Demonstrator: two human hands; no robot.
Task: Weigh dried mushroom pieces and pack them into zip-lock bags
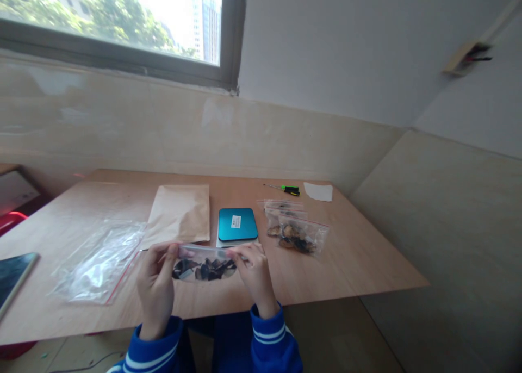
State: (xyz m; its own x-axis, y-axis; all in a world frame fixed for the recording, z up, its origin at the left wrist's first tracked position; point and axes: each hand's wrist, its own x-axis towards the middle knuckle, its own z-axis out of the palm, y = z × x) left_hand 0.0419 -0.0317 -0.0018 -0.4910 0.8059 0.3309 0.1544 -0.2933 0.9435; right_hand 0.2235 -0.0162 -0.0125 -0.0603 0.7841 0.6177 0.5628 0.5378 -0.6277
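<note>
Both my hands hold up a small clear zip bag (204, 265) with dark pieces inside, just above the near edge of the wooden table (359, 253). My left hand (157, 286) pinches the bag's left end at the top strip. My right hand (253, 271) pinches the right end. The bag hangs level between them. Just behind it lies a teal flat scale (237, 224) with a white label.
A brown paper pouch (179, 214) lies left of the scale. A pile of empty clear bags (98, 261) rests further left. Filled zip bags (296, 232) lie right of the scale. A green-handled screwdriver (289, 188) and white paper (318, 192) sit at the back. A dark tablet (14, 278) is at far left.
</note>
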